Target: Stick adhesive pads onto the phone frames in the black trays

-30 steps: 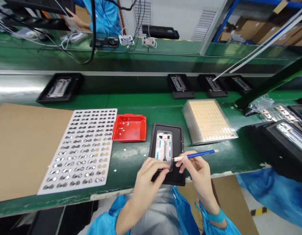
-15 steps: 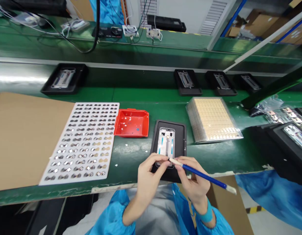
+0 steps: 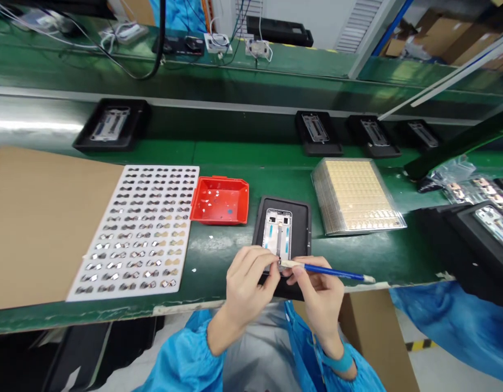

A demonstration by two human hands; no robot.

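My right hand (image 3: 323, 305) grips a blue stick tool (image 3: 333, 271) with whitish ends, its pale tip pointing left. Close to that tip, my left hand (image 3: 248, 280) pinches a small dark part (image 3: 278, 261), too small to name for certain. Both hands are over the lower end of a silver phone frame (image 3: 284, 231) with blue strips along its sides. The frame lies in a black foam tray (image 3: 303, 226) at the bench's front edge. My fingers hide the frame's bottom.
Left of the tray stands a red bin (image 3: 221, 207) with small scraps, beside a white sheet (image 3: 184, 218) of small parts in rows. A stack of clear trays (image 3: 353, 196) stands to the right. More black trays (image 3: 317, 133) with phone frames line the back.
The blue stick has swung from a downward slant to nearly level, its far end moving up and left. My left hand has turned slightly, with its fingers still at the tip.
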